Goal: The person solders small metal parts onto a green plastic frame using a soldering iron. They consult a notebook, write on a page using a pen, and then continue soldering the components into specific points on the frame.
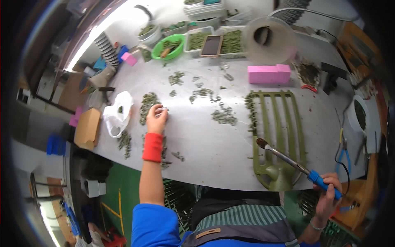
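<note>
My left hand [156,120], below a red wristband, bends its fingers together over a pile of small green pieces [149,103]. What lies between the fingertips is too small to make out. At the front right, my right hand [328,191] is closed round the blue handle of a soldering iron [288,159]. Its metal shaft points up and left, and the dark brown tip hangs over a green slatted frame [279,123]. Along that frame's left bar sits a row of small green pieces [249,109]. More loose pieces [224,115] lie in the middle of the metal table.
Tubs of green pieces [232,41], a bright green bowl [168,47] and a phone [212,45] stand along the back. A pink block [268,74] lies behind the frame. A white plastic bag [118,113] and cardboard box [87,128] are left; blue-handled pliers [344,156] are right.
</note>
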The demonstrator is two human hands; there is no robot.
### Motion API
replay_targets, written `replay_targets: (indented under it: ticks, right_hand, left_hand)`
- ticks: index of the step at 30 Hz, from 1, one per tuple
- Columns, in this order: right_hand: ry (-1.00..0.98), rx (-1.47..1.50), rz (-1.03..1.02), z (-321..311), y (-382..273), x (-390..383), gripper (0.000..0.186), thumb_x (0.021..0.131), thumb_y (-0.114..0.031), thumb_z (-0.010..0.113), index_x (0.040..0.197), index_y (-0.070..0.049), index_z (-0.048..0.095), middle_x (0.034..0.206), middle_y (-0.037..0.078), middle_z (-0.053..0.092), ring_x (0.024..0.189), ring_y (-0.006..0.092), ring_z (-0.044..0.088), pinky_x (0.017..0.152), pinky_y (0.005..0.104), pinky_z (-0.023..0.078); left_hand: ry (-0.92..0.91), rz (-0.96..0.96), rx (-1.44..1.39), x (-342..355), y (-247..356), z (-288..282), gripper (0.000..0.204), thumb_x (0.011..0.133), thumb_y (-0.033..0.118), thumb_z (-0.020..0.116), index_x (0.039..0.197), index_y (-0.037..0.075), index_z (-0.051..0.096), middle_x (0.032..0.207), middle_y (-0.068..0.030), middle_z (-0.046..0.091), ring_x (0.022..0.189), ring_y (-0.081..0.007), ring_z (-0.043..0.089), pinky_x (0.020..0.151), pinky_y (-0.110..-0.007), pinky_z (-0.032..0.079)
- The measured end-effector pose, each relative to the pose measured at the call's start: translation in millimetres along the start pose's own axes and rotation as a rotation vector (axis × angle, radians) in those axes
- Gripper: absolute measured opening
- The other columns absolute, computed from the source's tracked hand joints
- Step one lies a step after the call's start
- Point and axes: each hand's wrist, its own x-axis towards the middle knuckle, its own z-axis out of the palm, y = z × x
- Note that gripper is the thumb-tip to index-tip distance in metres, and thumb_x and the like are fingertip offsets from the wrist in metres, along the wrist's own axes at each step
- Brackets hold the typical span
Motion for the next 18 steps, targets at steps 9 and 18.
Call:
replay_targets:
  ticks: [9,18]
  right_hand:
    - [-0.013,0.023,-0.063,-5.8,3.7,4.5,0.021,0.098,-0.017,0.053,0.099,0.003,0.061,0.099,0.017,0.059,0.076,0.0234,0.066,0.066,0.0329,0.06]
    - [-0.035,0.002,-0.037,-2.0,1.3,1.1,0.016,0.09,-0.006,0.055,0.094,0.006,0.064,0.101,0.021,0.06,0.083,0.0265,0.067,0.071,0.04,0.065]
  left_hand:
    - [-0.366,-0.202,-0.394,-57.1,75.1,50.2,0.032,0.097,0.01,0.065,0.124,-0.006,0.062,0.11,-0.0112,0.067,0.098,-0.0217,0.07,0.09,-0.029,0.057]
    - [-0.716,0.38,-0.065,-145.3,147.7,126.7,0.035,0.087,-0.003,0.07,0.121,0.001,0.066,0.11,-0.0087,0.065,0.093,-0.0175,0.068,0.079,-0.028,0.058]
